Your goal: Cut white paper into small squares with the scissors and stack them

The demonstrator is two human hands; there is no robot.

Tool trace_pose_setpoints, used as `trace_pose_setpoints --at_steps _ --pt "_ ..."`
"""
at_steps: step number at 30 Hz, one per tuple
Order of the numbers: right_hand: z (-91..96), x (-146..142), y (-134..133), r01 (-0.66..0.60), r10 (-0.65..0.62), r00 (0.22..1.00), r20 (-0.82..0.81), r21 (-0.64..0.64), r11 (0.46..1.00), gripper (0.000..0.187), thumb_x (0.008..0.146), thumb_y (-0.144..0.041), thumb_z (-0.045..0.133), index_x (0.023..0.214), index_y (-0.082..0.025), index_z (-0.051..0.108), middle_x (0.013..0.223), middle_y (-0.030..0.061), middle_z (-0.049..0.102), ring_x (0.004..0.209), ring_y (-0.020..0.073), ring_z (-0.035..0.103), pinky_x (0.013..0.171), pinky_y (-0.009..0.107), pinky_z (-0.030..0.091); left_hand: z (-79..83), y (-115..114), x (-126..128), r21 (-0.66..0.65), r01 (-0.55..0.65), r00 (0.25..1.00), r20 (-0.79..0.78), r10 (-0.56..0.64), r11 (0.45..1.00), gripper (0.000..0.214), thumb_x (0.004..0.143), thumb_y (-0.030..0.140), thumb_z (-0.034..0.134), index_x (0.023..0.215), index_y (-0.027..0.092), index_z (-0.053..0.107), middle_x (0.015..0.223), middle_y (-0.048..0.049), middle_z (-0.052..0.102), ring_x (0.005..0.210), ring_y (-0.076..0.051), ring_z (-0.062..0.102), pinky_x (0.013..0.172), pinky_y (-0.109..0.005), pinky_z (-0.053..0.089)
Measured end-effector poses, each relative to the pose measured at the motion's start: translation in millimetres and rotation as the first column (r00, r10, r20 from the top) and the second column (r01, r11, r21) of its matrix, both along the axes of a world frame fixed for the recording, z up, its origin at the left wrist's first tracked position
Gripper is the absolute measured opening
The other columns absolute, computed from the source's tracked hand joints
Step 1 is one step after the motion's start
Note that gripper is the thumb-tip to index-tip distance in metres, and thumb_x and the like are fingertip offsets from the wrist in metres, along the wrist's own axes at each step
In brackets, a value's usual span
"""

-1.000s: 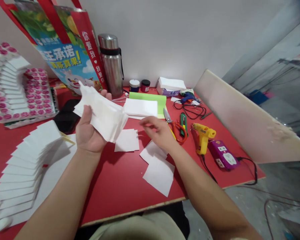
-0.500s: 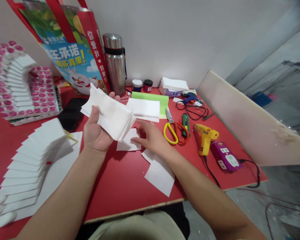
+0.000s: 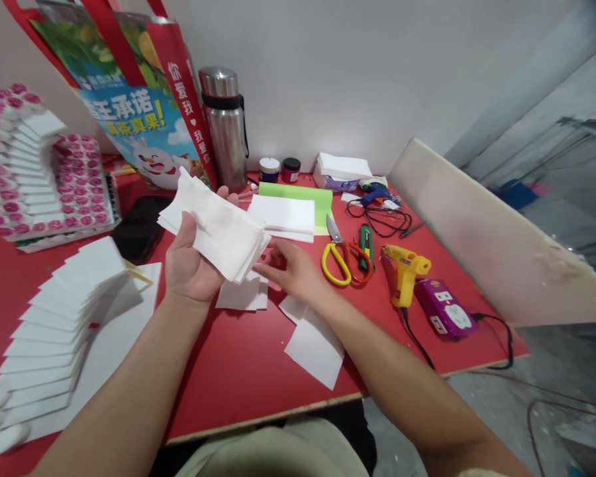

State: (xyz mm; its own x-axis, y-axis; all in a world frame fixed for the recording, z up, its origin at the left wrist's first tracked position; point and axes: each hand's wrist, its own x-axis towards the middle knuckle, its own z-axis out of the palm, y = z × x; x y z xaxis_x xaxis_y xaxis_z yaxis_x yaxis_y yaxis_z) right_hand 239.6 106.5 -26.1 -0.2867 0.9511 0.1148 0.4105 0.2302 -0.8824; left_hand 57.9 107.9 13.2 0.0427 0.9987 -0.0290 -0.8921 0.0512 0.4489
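Observation:
My left hand (image 3: 191, 262) is raised over the red table (image 3: 238, 371) and grips a thick fanned stack of white paper squares (image 3: 218, 228). My right hand (image 3: 291, 268) reaches left with its fingers pinching the lower right corner of that stack. Just below the hands a small pile of white squares (image 3: 241, 295) lies on the table. More loose white squares (image 3: 315, 344) lie under my right forearm.
Yellow-handled scissors (image 3: 340, 255), a green utility knife (image 3: 365, 242), a yellow glue gun (image 3: 404, 271) and a purple power strip (image 3: 444, 308) lie right. White and green sheets (image 3: 291, 212), a steel flask (image 3: 223, 129), a printed bag (image 3: 139, 112), stepped white cards (image 3: 62, 311) and pink-dotted boxes (image 3: 40, 172) stand around.
My right hand moved left from near the scissors to the corner of the held stack. The small pile on the table has shifted slightly left and nearer.

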Motion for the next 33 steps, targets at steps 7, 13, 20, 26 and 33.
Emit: trace_pose_setpoints --at_steps 7,13,20,26,33 --pt "-8.8 -9 3 -0.018 0.008 0.987 -0.161 -0.060 0.998 0.026 0.078 -0.015 0.068 0.103 -0.019 0.069 0.080 -0.0023 0.061 0.068 0.0122 0.051 0.068 0.028 0.044 -5.0 1 -2 0.009 0.057 0.998 0.040 -0.058 0.998 0.056 0.108 0.046 0.029 0.160 0.024 0.037 0.142 -0.0087 0.066 0.137 -0.024 0.058 0.117 -0.042 0.044" --pt "25.1 42 17 0.242 -0.339 0.740 -0.582 -0.239 0.940 0.027 0.068 -0.030 0.077 0.089 -0.022 0.064 0.079 -0.0030 0.063 0.073 0.0136 0.060 0.071 0.028 0.052 -4.9 3 -2 -0.078 0.082 0.996 0.034 -0.079 0.994 0.055 0.109 0.041 0.030 0.157 0.019 0.041 0.132 -0.0111 0.072 0.129 -0.024 0.065 0.114 -0.043 0.048" --pt "42.4 67 20 0.252 -0.441 0.624 -0.645 -0.368 0.895 0.028 0.066 -0.034 0.077 0.082 -0.023 0.056 0.087 0.0033 0.071 0.078 0.0202 0.067 0.063 0.032 0.055 -12.5 -6 12 -0.445 0.416 0.846 -0.131 -0.517 0.793 0.052 0.101 0.027 0.052 0.147 0.002 0.052 0.127 -0.0248 0.071 0.113 -0.036 0.072 0.109 -0.058 0.049" --pt "36.3 45 -1 0.206 -0.164 0.927 -0.338 0.093 0.974 0.020 0.076 -0.020 0.066 0.081 -0.024 0.047 0.106 0.0046 0.074 0.110 0.0238 0.070 0.081 0.034 0.055 -23.4 -13 30 -0.488 0.480 0.798 -0.100 -0.594 0.729 0.042 0.100 0.024 0.055 0.136 0.003 0.060 0.120 -0.0228 0.075 0.105 -0.033 0.075 0.106 -0.052 0.052" --pt "35.0 24 -22 -0.322 0.213 0.928 0.306 0.370 0.871 0.022 0.080 -0.010 0.059 0.098 -0.024 0.056 0.093 0.0051 0.071 0.097 0.0250 0.068 0.095 0.043 0.050 -31.7 -6 27 -0.382 0.581 0.775 -0.012 -0.632 0.719 0.045 0.107 0.038 0.040 0.107 0.005 0.070 0.091 -0.0179 0.078 0.081 -0.028 0.077 0.082 -0.044 0.062"
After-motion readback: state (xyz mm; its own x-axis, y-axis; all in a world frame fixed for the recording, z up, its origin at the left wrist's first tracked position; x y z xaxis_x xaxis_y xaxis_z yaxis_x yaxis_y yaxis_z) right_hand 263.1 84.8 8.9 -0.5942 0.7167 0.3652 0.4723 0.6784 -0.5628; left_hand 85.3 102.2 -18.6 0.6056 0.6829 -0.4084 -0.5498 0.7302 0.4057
